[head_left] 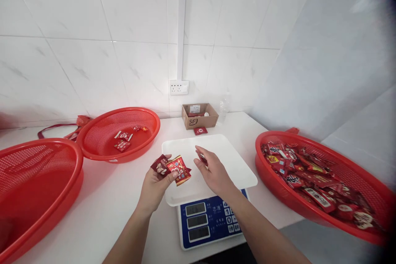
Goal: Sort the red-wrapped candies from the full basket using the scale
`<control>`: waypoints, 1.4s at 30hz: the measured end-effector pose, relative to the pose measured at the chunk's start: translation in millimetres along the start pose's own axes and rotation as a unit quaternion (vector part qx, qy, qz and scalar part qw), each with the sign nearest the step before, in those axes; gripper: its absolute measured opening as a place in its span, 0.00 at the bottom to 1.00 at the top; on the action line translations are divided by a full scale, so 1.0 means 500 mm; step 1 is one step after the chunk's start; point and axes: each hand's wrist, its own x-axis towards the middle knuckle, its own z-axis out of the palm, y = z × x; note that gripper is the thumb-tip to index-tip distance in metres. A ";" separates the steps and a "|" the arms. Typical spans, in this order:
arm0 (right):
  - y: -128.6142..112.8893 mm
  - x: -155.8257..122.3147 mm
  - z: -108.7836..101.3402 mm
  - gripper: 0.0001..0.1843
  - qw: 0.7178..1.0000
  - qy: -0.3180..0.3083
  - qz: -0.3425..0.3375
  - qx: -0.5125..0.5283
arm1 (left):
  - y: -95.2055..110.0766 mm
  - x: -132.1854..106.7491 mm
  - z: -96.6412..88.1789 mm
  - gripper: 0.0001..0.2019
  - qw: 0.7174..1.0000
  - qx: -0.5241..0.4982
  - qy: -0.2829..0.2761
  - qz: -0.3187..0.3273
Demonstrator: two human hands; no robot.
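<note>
My left hand [156,183] pinches a few small snack packets, a dark red packet [160,165] and a brighter red and gold packet [179,170], above the left side of the scale's white tray [227,152]. Just right of it, my right hand [213,169] curls over the tray with a small dark red packet [202,158] partly hidden behind its fingers. Below the tray shows the scale's blue panel [216,220], with three displays and a keypad; my right forearm covers part of the keys.
On the right stands a red basket [262,165] heaped with snack packets. A second red basket [93,140] holds a few packets; another red basket [66,214] is at far left. Behind the tray are a cardboard box [202,122], a loose red packet [200,131] and a clear bottle [223,109].
</note>
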 end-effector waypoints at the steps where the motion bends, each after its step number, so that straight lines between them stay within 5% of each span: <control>1: -0.003 -0.002 0.000 0.21 0.999 0.007 -0.029 -0.013 | 0.001 -0.001 0.001 0.29 1.000 0.001 0.000 0.000; 5: -0.031 -0.016 0.004 0.17 0.995 -0.038 -0.091 0.007 | 0.002 -0.005 0.008 0.28 1.000 0.008 -0.018 0.001; 11: -0.064 -0.027 0.007 0.07 0.991 -0.054 -0.078 0.096 | 0.000 -0.005 0.013 0.24 0.999 0.014 -0.023 0.028; 16: -0.055 -0.026 -0.001 0.12 0.972 -0.033 0.022 0.230 | -0.002 -0.003 0.005 0.22 1.000 -0.009 0.002 0.023; 23: -0.027 -0.020 -0.025 0.20 0.876 -0.027 0.197 0.438 | 0.003 -0.002 0.002 0.27 0.998 -0.048 0.039 -0.011; 30: 0.015 -0.019 -0.046 0.18 0.927 0.023 0.161 0.338 | 0.004 0.000 0.002 0.27 0.998 -0.047 0.034 -0.003; 34: 0.046 -0.014 -0.057 0.19 0.968 -0.001 0.167 0.187 | 0.003 -0.002 0.001 0.27 0.998 -0.052 0.026 -0.004; 37: 0.061 -0.011 -0.061 0.24 0.985 0.037 0.164 0.041 | 0.003 -0.002 0.001 0.27 0.999 -0.050 0.020 -0.010; 40: 0.055 -0.014 -0.054 0.32 0.990 0.094 0.099 -0.044 | 0.001 -0.002 0.001 0.27 0.999 -0.043 0.014 -0.011; 42: 0.033 -0.022 -0.044 0.27 0.995 0.080 0.042 -0.038 | -0.001 -0.003 0.001 0.27 0.999 -0.038 0.007 -0.008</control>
